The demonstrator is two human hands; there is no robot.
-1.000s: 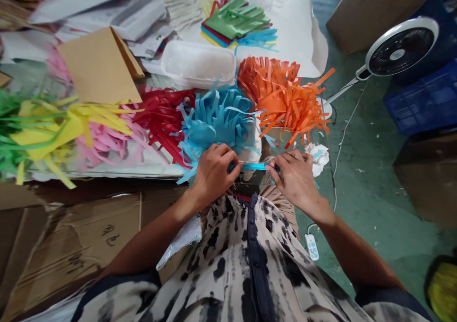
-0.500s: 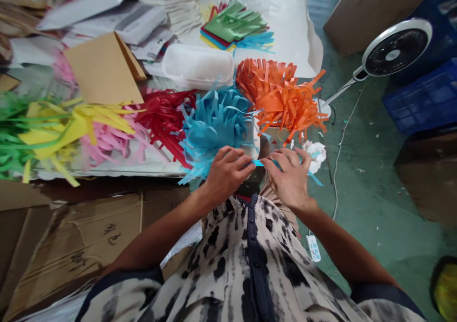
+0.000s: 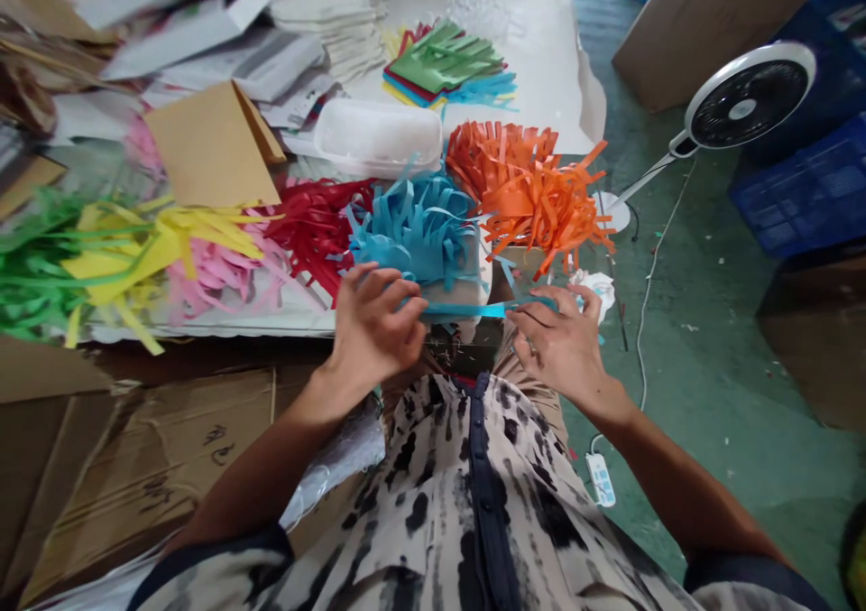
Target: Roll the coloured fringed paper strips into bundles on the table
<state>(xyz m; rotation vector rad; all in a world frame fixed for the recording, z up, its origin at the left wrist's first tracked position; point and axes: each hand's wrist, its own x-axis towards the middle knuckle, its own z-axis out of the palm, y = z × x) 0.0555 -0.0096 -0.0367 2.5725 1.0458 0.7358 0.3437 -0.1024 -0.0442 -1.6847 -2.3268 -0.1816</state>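
A thin blue paper strip (image 3: pixel 466 310) stretches horizontally between my hands. My left hand (image 3: pixel 375 322) pinches its left end, just below a blue fringed paper bundle (image 3: pixel 412 232). My right hand (image 3: pixel 555 349) holds the other end, near a crumpled white paper (image 3: pixel 594 291). Above the hands, an orange fringed bundle (image 3: pixel 534 198) touches the blue one. Red (image 3: pixel 317 236), pink (image 3: pixel 216 273), yellow (image 3: pixel 169 250) and green (image 3: pixel 41 268) paper fringes spread leftward across the table. The lower part of the blue bundle is partly hidden behind my left hand.
A translucent plastic box (image 3: pixel 377 137) and a stack of coloured cut paper (image 3: pixel 443 65) lie beyond the bundles. A tan card (image 3: pixel 213 146) and papers lie at back left. Flattened cardboard (image 3: pixel 155 467) is lower left; a floor fan (image 3: pixel 748 97) and blue crate (image 3: pixel 805 191) stand right.
My hands have moved apart, with the left hand shifting left and up. More of the blue strip now shows, stretched straight between them.
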